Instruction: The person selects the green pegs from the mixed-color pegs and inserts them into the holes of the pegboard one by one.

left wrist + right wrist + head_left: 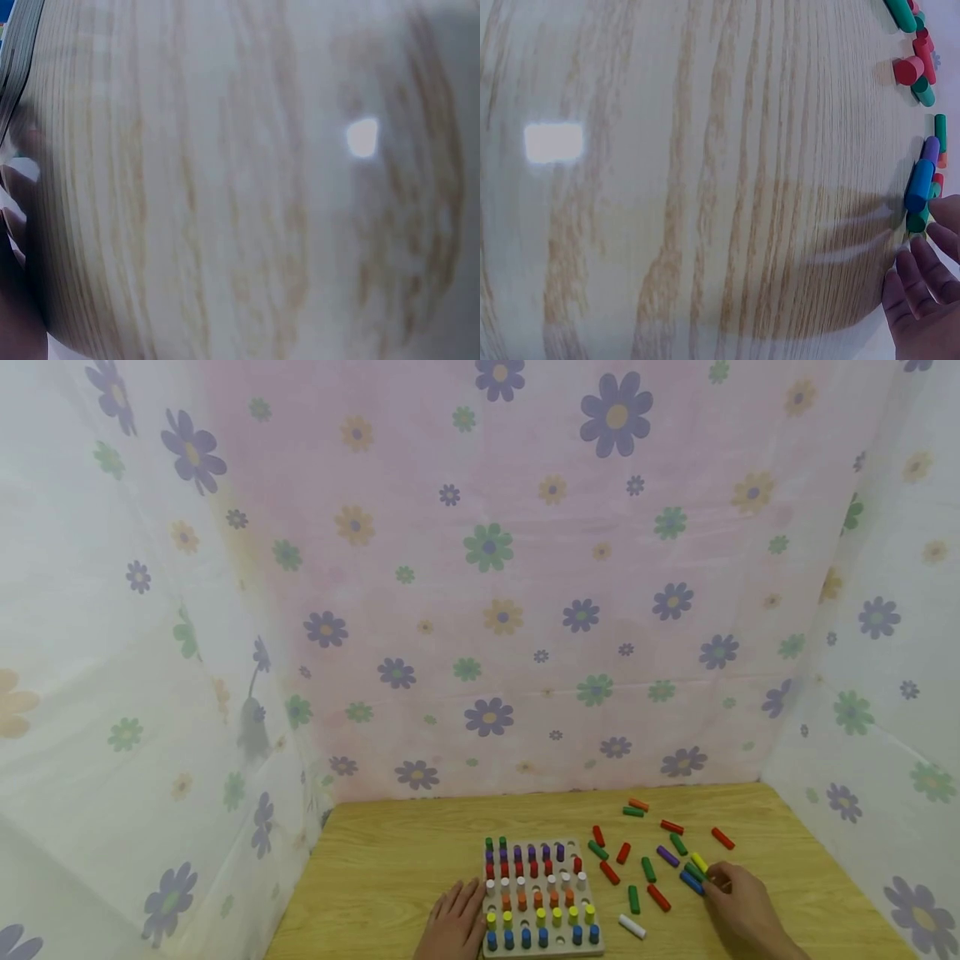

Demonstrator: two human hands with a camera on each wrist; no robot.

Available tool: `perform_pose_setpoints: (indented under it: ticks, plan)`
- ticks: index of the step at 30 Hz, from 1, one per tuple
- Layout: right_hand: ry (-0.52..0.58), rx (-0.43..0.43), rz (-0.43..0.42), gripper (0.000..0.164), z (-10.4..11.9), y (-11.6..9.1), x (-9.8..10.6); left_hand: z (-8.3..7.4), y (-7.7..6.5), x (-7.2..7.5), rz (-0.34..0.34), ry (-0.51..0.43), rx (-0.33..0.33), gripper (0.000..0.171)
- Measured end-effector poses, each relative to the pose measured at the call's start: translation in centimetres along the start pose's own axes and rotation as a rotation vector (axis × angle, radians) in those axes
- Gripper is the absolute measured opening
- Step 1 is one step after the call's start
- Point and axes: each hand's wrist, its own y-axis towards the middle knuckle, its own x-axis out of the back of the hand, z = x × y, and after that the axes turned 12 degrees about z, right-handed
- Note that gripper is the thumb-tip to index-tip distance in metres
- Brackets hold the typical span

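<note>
A pegboard [592, 948] holding rows of coloured pegs stands near the front edge of the table. Against its left side rests my left hand [453, 920], fingers extended. My right hand [742, 902] is at the loose pegs on the right, its fingertips beside a yellow peg [699, 862], a green peg [693, 872] and a blue peg [692, 883]. In the right wrist view, the thumb and fingers of the right hand [926, 289] are apart, close to the blue peg [919, 184]. The left wrist view shows mostly tabletop, with part of the left hand [19, 300] at its edge.
Loose red, green, purple and orange pegs lie scattered right of the board, among them a red peg [723, 838] and a white peg [632, 927]. Some holes in the board are vacant. Flowered cloth walls [525, 693] enclose the wooden table [390, 860].
</note>
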Motion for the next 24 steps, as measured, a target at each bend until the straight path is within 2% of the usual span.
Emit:
perform_pose_setpoints:
  ticks: [4,14,24]
  plan:
    - [0.010,-0.008,-0.003,0.026,0.07,0.02,0.03,-0.05,0.00,0.06,0.004,-0.009,0.004,0.067]
    - [-0.008,0.002,-0.021,0.015,-0.04,0.02,0.06,-0.34,-0.07,0.10,0.006,0.006,0.017,0.066]
    - [0.001,-0.002,-0.007,0.016,0.14,-0.07,-0.09,-0.13,-0.10,0.00,-0.011,0.012,0.002,0.067]
